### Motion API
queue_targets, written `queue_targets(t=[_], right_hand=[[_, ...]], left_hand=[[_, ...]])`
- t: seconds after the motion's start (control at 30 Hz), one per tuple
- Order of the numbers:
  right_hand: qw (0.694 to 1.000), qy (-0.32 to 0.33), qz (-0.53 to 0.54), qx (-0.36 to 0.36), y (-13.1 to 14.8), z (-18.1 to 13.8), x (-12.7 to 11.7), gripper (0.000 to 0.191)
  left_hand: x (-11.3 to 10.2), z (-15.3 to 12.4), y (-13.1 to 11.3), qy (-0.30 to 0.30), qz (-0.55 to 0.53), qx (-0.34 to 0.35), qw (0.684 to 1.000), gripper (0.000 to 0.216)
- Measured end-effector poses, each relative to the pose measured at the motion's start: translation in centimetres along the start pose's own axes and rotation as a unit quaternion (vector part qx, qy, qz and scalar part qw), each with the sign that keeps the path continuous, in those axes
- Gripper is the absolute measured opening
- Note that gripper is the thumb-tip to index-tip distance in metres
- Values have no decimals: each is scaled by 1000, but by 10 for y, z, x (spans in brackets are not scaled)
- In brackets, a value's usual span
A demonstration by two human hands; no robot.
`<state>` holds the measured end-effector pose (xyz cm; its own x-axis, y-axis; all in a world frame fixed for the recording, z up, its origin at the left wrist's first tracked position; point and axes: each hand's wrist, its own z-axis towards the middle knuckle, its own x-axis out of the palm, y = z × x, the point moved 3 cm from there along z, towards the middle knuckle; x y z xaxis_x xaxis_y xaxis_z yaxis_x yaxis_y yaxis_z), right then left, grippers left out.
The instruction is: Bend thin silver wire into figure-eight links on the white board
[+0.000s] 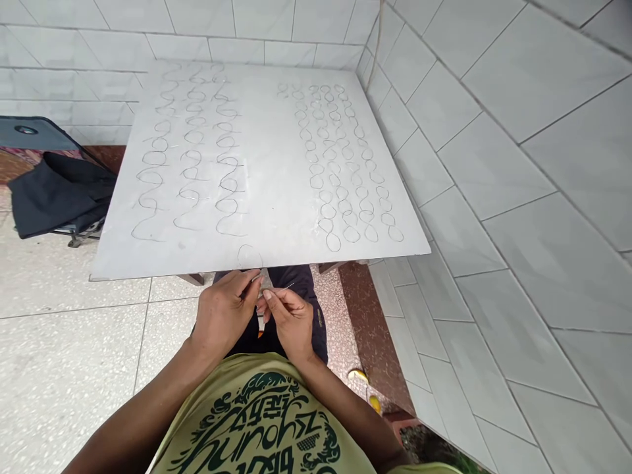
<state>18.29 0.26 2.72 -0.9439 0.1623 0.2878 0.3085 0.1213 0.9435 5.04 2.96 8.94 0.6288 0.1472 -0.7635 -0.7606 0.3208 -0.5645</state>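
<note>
At the near edge of a white board (276, 217), my left hand (224, 309) is closed in a pinch on a thin bent wire (250, 245), whose round curve stands out past the fingers over the board. Just to the right, my right hand (295, 324) is also closed, thumb against fingertips. A straight thin wire end (290, 286) sticks out of its grip. Whether both hands hold one and the same wire I cannot tell. Wavy wire pieces (230, 181) lie in columns on the board's left, figure-eight wire pieces (330, 235) in columns on its right.
White tiled walls (494, 164) border the board at the back and right. A folding chair (44, 131) with dark cloth (59, 191) over it stands at the left. Yellow-and-white footwear (359, 376) lies on the floor at the right.
</note>
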Motion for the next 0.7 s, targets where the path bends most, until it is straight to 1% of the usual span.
queue_targets(t=[0.1, 0.2, 0.27, 0.33, 0.43, 0.53, 0.6, 0.7], right_hand=[[1000, 3, -8, -8, 0, -1, 1, 25], [1000, 21, 3, -12, 2, 2, 1, 24], [999, 32, 6, -18, 5, 4, 0, 25], [999, 36, -1, -25, 8, 7, -3, 28], [999, 32, -22, -20, 9, 12, -13, 34], [999, 21, -42, 14, -1, 15, -24, 39], [998, 20, -47, 46, -16, 15, -30, 42], [994, 31, -42, 96, -49, 11, -34, 50]], left_hand=[[3, 5, 0, 7, 27, 25, 999, 20], [0, 15, -3, 21, 37, 37, 998, 21], [-6, 30, -7, 31, 39, 39, 998, 23], [-17, 54, -11, 29, 51, 47, 997, 23], [-33, 108, -10, 6, 91, 84, 992, 24], [-40, 178, 4, 3, 129, 126, 984, 25], [-37, 231, 19, 18, 137, 133, 982, 27], [-20, 311, 47, 46, 169, 91, 980, 28]])
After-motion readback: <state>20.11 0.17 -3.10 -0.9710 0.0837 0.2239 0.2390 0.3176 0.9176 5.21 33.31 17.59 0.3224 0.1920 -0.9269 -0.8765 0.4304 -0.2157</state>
